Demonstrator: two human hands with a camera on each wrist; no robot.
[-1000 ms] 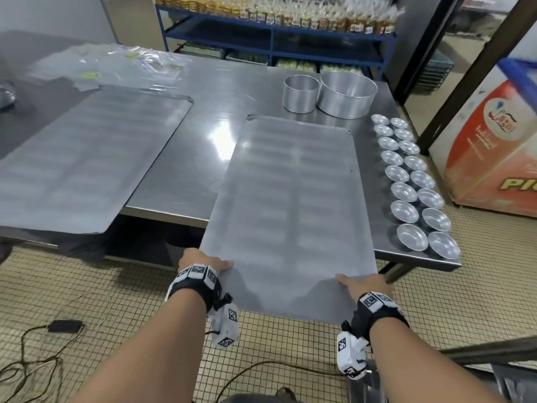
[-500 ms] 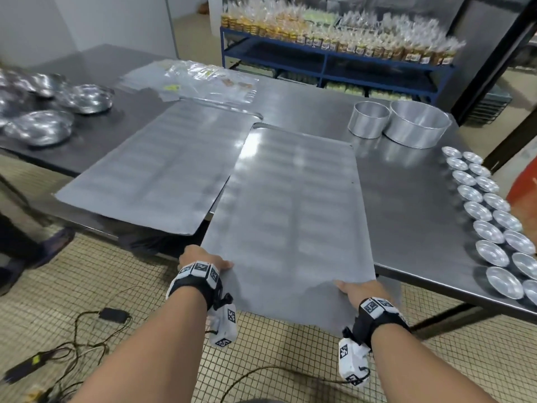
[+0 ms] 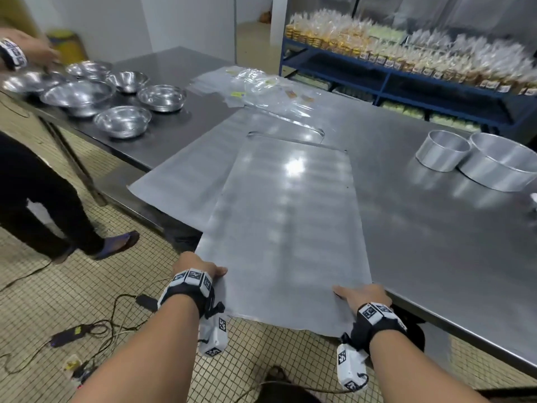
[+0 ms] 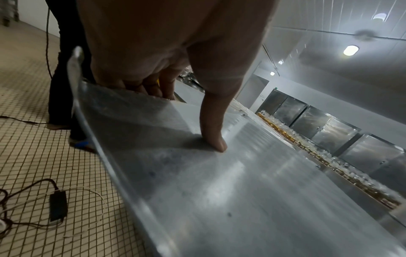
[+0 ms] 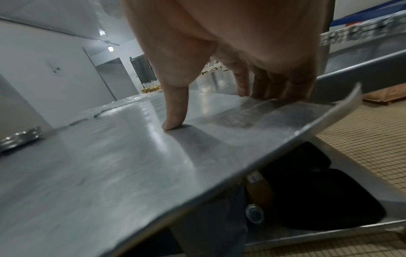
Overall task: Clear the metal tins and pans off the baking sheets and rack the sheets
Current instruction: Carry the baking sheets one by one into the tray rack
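Observation:
I hold a flat grey baking sheet point(image 3: 287, 222) by its near edge, which overhangs the steel table point(image 3: 436, 228). My left hand point(image 3: 197, 267) grips the near left corner, thumb on top point(image 4: 216, 139) and fingers curled under the edge. My right hand point(image 3: 361, 295) grips the near right corner the same way, thumb pressed on the sheet point(image 5: 173, 120). The sheet's left part lies over a second baking sheet point(image 3: 189, 175), bare like the first. Two round cake pans point(image 3: 441, 149) stand at the table's right.
Several steel bowls point(image 3: 122, 119) sit on a darker table at left, where another person point(image 3: 43, 199) stands reaching. Clear plastic bags point(image 3: 261, 85) lie at the back. A blue shelf of packaged goods point(image 3: 406, 62) runs behind. Cables and an adapter point(image 3: 72, 333) lie on the tiled floor.
The held sheet has slid left across the table and now overlaps the second sheet. My view has swung left; the rows of small tins have left the frame.

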